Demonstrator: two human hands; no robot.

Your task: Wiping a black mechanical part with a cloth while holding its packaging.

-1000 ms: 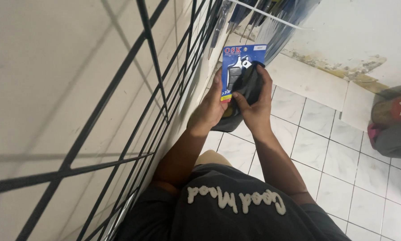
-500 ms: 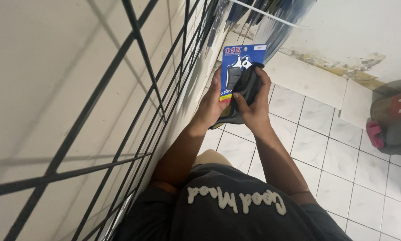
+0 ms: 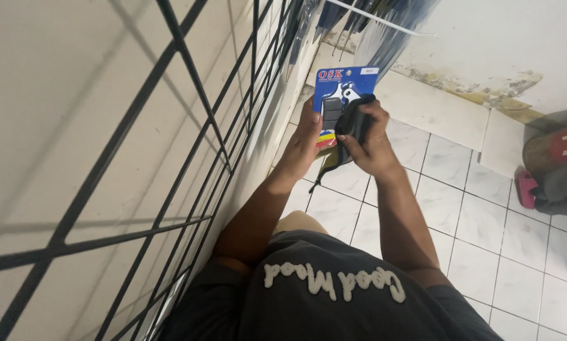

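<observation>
over on the left, the black wire grid rack (image 3: 189,151) is running up along the pale wall from seven o'clock toward twelve, and the person is standing tight against it, so the arms are reaching forward in the narrow lane beside it.

moving right, the left hand (image 3: 305,136) is gripping the blue carded package (image 3: 341,95) along its left edge, fingers curled round the back and thumb pressing on the front; judging by the angle, it's bracing the card upright so the face is pointing back at the camera. the package is sitting at about one o'clock from the middle of the view, held in the air above the white floor tiles (image 3: 485,252), just below the hanging packets (image 3: 359,19) at twelve o'clock.

next, the right hand (image 3: 369,142) is closing over a dark cloth (image 3: 352,123), bunching it against the lower right of the card, fingers pinched down on the fabric; a tail of it is dangling toward six o'clock. it looks like the cloth is being pressed there to rub the plastic front, though i can't tell how hard.

far right, at three o'clock, a grey and red bag (image 3: 558,164) is resting on the floor by the wall, well apart from the hands.

against half a second ago, both hands are keeping the same hold, and the package and cloth are sitting much as they were; only the view is drifting slightly, with the grid bars shifting across the frame.
</observation>
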